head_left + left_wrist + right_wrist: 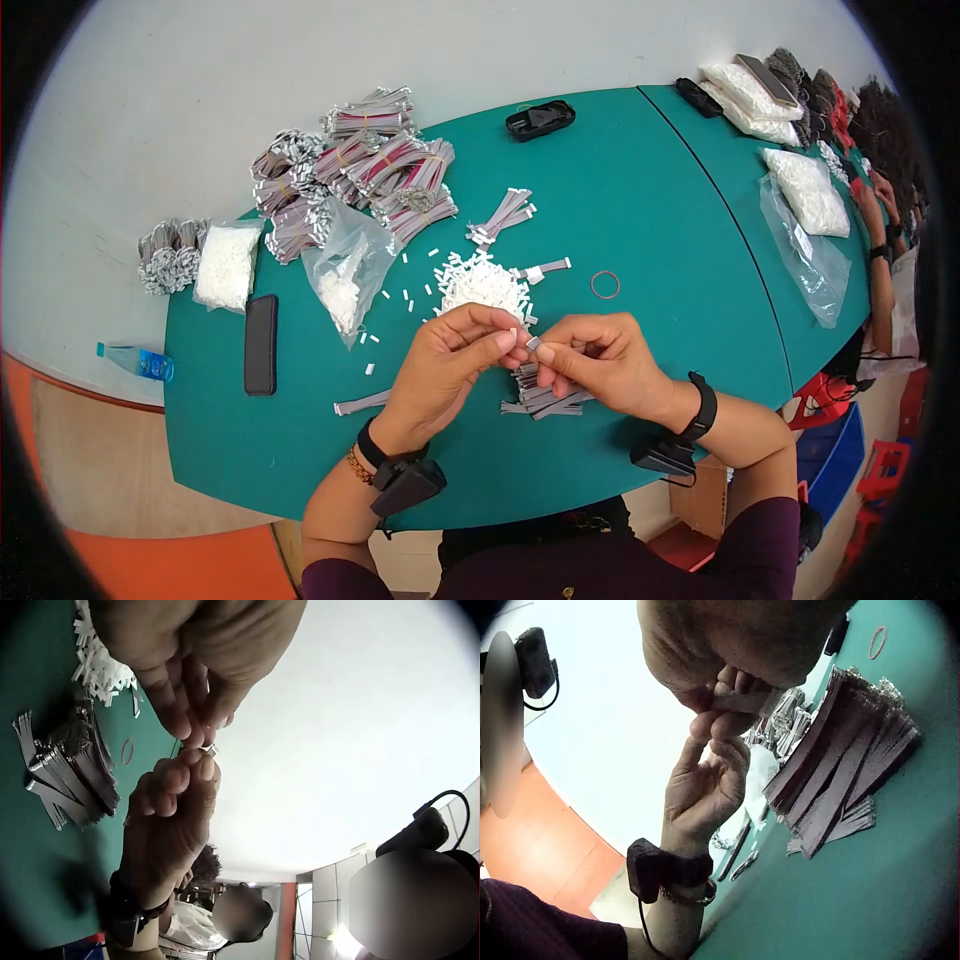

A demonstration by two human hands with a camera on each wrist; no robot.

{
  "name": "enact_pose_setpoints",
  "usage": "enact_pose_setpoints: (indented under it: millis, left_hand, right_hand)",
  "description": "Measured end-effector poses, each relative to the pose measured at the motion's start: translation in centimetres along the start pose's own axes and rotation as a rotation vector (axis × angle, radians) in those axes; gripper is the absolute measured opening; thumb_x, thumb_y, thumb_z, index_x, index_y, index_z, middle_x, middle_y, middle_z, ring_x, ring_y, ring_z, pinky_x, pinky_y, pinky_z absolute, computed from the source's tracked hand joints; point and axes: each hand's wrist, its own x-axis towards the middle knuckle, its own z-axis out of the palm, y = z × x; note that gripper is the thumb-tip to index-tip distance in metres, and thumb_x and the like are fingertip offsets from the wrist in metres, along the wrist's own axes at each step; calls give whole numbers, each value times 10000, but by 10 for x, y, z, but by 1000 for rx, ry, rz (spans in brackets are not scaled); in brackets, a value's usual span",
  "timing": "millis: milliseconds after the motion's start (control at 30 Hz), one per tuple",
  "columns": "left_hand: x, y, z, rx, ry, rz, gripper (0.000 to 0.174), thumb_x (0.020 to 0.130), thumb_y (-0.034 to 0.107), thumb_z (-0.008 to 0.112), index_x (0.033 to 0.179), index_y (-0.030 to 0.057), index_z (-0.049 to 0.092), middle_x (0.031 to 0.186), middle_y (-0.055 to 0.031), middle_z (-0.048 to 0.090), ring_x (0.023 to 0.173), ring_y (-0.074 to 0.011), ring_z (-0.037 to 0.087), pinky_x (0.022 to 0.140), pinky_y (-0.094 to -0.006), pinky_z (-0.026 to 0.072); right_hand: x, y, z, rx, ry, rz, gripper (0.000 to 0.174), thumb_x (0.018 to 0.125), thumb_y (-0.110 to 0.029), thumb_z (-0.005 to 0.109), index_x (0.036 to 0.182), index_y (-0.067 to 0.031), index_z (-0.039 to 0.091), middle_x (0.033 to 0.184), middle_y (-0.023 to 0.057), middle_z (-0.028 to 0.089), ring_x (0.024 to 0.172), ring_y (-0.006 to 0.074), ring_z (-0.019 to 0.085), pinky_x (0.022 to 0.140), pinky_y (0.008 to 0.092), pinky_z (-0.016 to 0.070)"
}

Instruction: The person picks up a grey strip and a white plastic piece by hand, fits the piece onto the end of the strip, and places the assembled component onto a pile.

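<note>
My left hand [440,365] pinches a small white plastic piece [514,334] between thumb and fingertips. Close against it, my right hand [612,368] grips a grey flat ribbon cable [739,702], its end [533,343] showing at the thumb. The two hands' fingertips meet above the table, as the left wrist view also shows. Just beyond them lies a heap of small white pieces [482,284]. Beneath the right hand is a stack of grey ribbon cables [840,761], partly hidden in the head view.
Bundled ribbon cables [370,165] are piled at the back left, beside an open plastic bag [345,265]. A phone [261,345] and a filled bag [228,265] lie left. Loose cables [502,215] and a red rubber band [605,285] lie beyond the hands. Another person's arm [880,270] is at right.
</note>
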Motion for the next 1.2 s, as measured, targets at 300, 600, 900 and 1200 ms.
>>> enact_pose_setpoints:
  millis: [300, 600, 900, 1200]
  left_hand:
    - [0, 1, -4, 50, -40, 6, 205, 873, 93, 586, 1046, -16, 585, 881, -78, 634, 783, -120, 591, 713, -237, 470]
    - [0, -8, -4, -12, -34, 15, 179, 867, 100, 593, 1013, -4, 580, 898, -39, 596, 766, -96, 539, 688, -219, 436]
    - [-1, -7, 0, -66, -58, -45, 177, 880, 87, 572, 1029, -9, 578, 887, -40, 589, 758, -89, 526, 692, -216, 434]
    - [-2, -5, 1, -72, -79, -58, 197, 888, 78, 562, 1060, -16, 574, 887, -37, 580, 756, -85, 504, 699, -214, 428]
  right_hand:
    - [0, -3, -2, 6, -37, 19, 144, 903, -122, 548, 870, -9, 632, 702, 13, 610, 579, 34, 529, 516, 169, 432]
    - [-1, 0, -1, -5, -49, 21, 142, 900, -122, 552, 857, -11, 630, 698, 9, 606, 576, 32, 527, 508, 168, 420]
    - [0, 2, -1, -18, -50, 7, 152, 904, -135, 547, 838, -23, 626, 693, 2, 606, 571, 28, 527, 497, 163, 404]
    - [-1, 1, -1, -17, -56, 14, 143, 900, -126, 550, 845, -23, 632, 696, 1, 604, 582, 32, 530, 505, 169, 412]
